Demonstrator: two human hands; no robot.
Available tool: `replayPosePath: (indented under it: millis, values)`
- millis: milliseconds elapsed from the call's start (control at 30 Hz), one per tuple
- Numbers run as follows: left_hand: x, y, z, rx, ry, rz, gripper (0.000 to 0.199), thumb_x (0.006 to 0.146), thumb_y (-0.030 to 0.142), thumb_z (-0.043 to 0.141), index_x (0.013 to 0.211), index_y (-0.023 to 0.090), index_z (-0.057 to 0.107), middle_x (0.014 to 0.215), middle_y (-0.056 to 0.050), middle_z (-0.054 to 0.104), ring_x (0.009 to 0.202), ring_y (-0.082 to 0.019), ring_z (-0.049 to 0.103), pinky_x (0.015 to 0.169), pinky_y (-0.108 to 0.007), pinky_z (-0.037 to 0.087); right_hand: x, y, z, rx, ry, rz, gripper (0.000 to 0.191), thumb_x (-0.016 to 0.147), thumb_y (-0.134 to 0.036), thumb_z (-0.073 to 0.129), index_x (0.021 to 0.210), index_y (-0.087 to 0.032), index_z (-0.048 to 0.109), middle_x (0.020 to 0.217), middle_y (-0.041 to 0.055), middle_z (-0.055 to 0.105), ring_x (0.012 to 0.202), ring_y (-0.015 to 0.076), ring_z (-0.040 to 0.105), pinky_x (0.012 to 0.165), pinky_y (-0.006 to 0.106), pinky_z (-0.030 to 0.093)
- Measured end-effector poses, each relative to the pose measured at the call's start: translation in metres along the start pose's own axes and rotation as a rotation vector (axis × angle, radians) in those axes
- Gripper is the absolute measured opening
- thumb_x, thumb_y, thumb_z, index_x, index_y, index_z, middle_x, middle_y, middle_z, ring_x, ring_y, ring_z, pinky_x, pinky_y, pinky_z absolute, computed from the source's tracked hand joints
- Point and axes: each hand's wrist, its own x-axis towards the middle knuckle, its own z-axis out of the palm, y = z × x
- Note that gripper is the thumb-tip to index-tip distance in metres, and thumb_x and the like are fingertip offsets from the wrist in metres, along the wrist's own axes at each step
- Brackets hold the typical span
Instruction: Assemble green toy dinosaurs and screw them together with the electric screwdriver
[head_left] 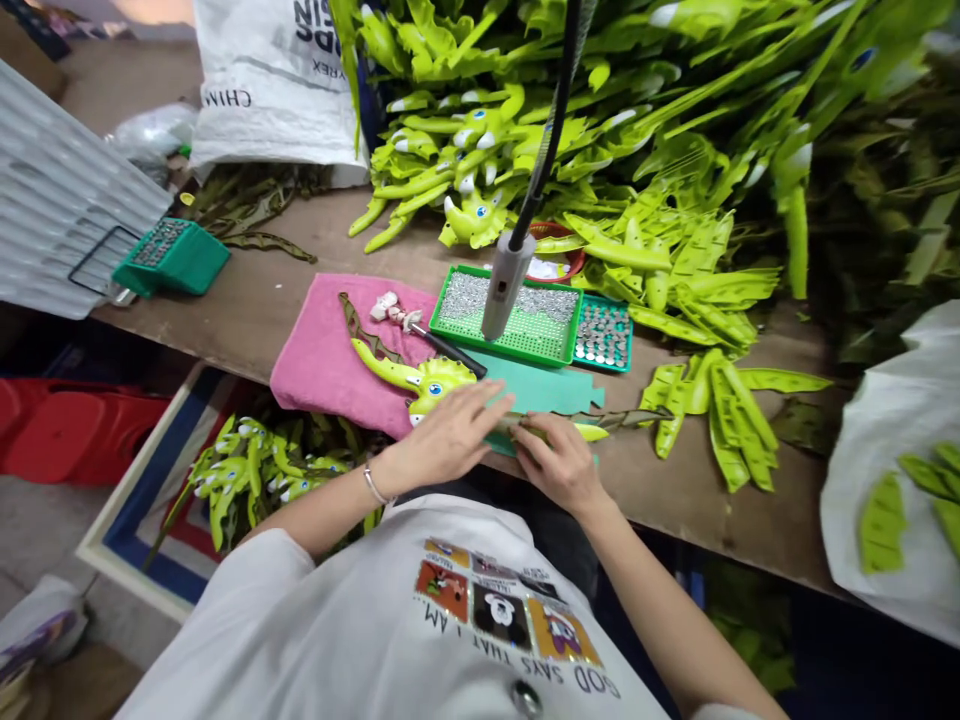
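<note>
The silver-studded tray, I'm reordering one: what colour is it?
The tray is bright green, clearest in the head view.

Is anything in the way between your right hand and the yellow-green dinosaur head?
Yes. Your left hand is in the way. It lies across the gap between your right hand and the yellow-green dinosaur head.

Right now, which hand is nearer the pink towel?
Left. The left hand is just beside the pink towel; the right hand is farther off, beyond the left hand, at the green felt.
</note>
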Motion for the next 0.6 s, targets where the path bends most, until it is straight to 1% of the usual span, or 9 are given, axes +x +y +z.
replayPosePath:
  millis: [67, 133, 200, 233, 267, 333, 433, 533, 600]
  values:
    - [-0.016, -0.019, -0.007, -0.040, 0.028, -0.124, 0.079, 0.088, 0.034, 0.068, 0.154, 0.014, 0.030, 0.157, -0.025, 0.039, 0.151, -0.036, 0.031, 0.120, -0.059, 0.032, -0.006, 0.003, 0.001, 0.015, -0.059, 0.038, 0.030, 0.089, -0.015, 0.061, 0.117, -0.024, 0.069, 0.110, 0.0119, 0.073, 0.098, 0.0239, 0.070, 0.081, 0.041, 0.062]
    - [-0.028, -0.039, -0.013, -0.053, 0.006, -0.253, 0.107, 0.074, 0.053, 0.081, 0.156, 0.012, 0.027, 0.157, -0.028, 0.036, 0.151, -0.043, 0.026, 0.121, -0.066, 0.024, -0.008, 0.006, -0.001, 0.031, -0.100, 0.064, 0.037, 0.090, -0.016, 0.062, 0.126, -0.022, 0.064, 0.116, 0.0125, 0.073, 0.101, 0.0252, 0.069, 0.085, 0.043, 0.061]
    - [-0.034, -0.053, -0.014, -0.064, -0.048, -0.316, 0.129, 0.058, 0.064, 0.088, 0.157, 0.011, 0.025, 0.157, -0.029, 0.035, 0.151, -0.047, 0.024, 0.121, -0.069, 0.018, -0.010, 0.011, -0.007, 0.045, -0.132, 0.077, 0.041, 0.089, -0.016, 0.063, 0.130, -0.021, 0.061, 0.116, 0.0114, 0.074, 0.101, 0.0256, 0.067, 0.086, 0.044, 0.059]
    - [-0.035, -0.056, -0.012, -0.070, -0.069, -0.320, 0.133, 0.054, 0.066, 0.089, 0.158, 0.011, 0.025, 0.157, -0.029, 0.036, 0.151, -0.048, 0.023, 0.121, -0.070, 0.015, -0.011, 0.013, -0.011, 0.046, -0.145, 0.085, 0.042, 0.088, -0.016, 0.064, 0.130, -0.020, 0.061, 0.116, 0.0108, 0.074, 0.099, 0.0255, 0.067, 0.086, 0.044, 0.057]
    - [-0.034, -0.057, -0.009, -0.074, -0.081, -0.309, 0.133, 0.054, 0.068, 0.088, 0.158, 0.013, 0.026, 0.157, -0.028, 0.037, 0.151, -0.048, 0.023, 0.121, -0.071, 0.012, -0.013, 0.016, -0.017, 0.042, -0.156, 0.094, 0.042, 0.088, -0.016, 0.066, 0.129, -0.021, 0.061, 0.116, 0.0104, 0.074, 0.098, 0.0254, 0.066, 0.086, 0.044, 0.057]
    - [-0.030, -0.052, 0.000, -0.070, -0.085, -0.270, 0.125, 0.058, 0.070, 0.085, 0.157, 0.016, 0.031, 0.156, -0.026, 0.040, 0.151, -0.046, 0.024, 0.121, -0.071, 0.008, -0.017, 0.024, -0.030, 0.031, -0.179, 0.106, 0.040, 0.087, -0.016, 0.067, 0.126, -0.022, 0.062, 0.115, 0.0094, 0.074, 0.098, 0.0255, 0.066, 0.088, 0.045, 0.055]
    - [-0.020, -0.039, 0.014, -0.055, -0.085, -0.197, 0.109, 0.064, 0.071, 0.081, 0.153, 0.023, 0.041, 0.156, -0.026, 0.039, 0.149, -0.045, 0.030, 0.119, -0.072, 0.010, -0.018, 0.038, -0.051, 0.067, -0.236, 0.119, 0.035, 0.087, -0.020, 0.067, 0.122, -0.022, 0.063, 0.109, 0.0089, 0.074, 0.096, 0.0250, 0.067, 0.086, 0.044, 0.056]
    - [-0.010, -0.028, 0.022, -0.042, -0.078, -0.163, 0.104, 0.065, 0.068, 0.082, 0.151, 0.023, 0.046, 0.154, -0.029, 0.039, 0.145, -0.043, 0.038, 0.118, -0.070, 0.016, -0.001, 0.056, -0.061, 0.131, -0.233, 0.178, 0.027, 0.090, -0.023, 0.063, 0.116, -0.020, 0.065, 0.112, 0.0102, 0.073, 0.099, 0.0236, 0.070, 0.085, 0.041, 0.058]
    - [-0.004, -0.023, 0.024, -0.038, -0.063, -0.179, 0.103, 0.065, 0.065, 0.083, 0.150, 0.021, 0.047, 0.153, -0.030, 0.040, 0.144, -0.042, 0.040, 0.118, -0.066, 0.021, 0.021, 0.073, -0.054, 0.118, -0.167, 0.228, 0.024, 0.090, -0.019, 0.059, 0.113, -0.020, 0.066, 0.112, 0.0101, 0.073, 0.101, 0.0228, 0.071, 0.087, 0.039, 0.057]
